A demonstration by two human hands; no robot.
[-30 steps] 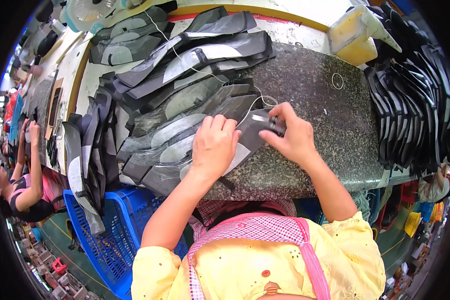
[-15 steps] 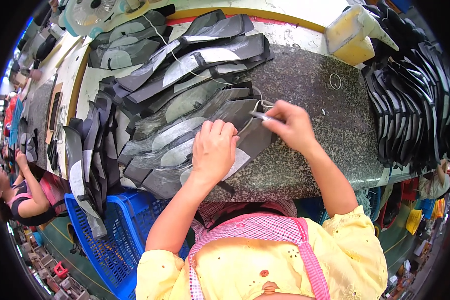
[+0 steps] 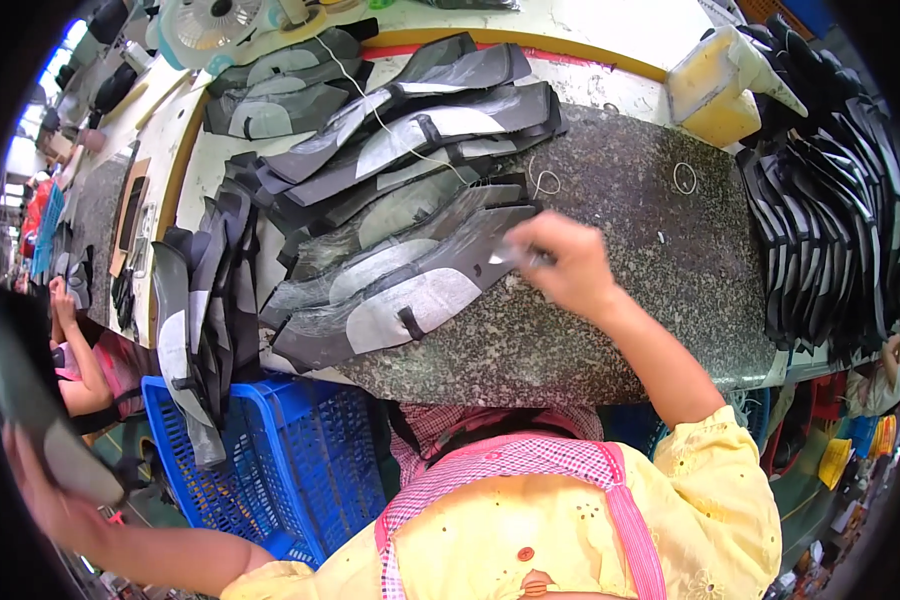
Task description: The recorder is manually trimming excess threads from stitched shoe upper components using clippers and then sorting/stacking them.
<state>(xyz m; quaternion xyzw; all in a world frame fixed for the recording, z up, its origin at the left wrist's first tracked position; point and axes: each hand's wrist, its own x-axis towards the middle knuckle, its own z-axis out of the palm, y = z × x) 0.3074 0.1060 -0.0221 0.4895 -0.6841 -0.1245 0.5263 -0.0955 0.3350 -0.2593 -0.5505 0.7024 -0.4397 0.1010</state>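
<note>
My left hand [image 3: 52, 500] is stretched far out at the lower left, closed on a black curved padded piece [image 3: 35, 400] with a grey patch; both are smeared by motion. Over the work top, my right hand [image 3: 567, 265] grips a small metal-bladed tool [image 3: 510, 256], most of it hidden in the fingers. Its bright tip is at the right end of the top padded piece [image 3: 420, 295], which carries a light grey rounded patch and a short black tab. Beneath that piece lie several similar ones, overlapping.
A blue plastic basket [image 3: 260, 470] stands below the table's left edge, with more padded pieces [image 3: 205, 330] hanging above it. Stacked pieces [image 3: 830, 230] fill the right. A yellowish container [image 3: 715, 90] and a fan [image 3: 215, 25] stand at the back. Another person [image 3: 95, 370] is at left.
My left hand has swung from the pile to the far lower left, carrying a padded piece off the top. My right hand has shifted slightly left and down with the tool.
</note>
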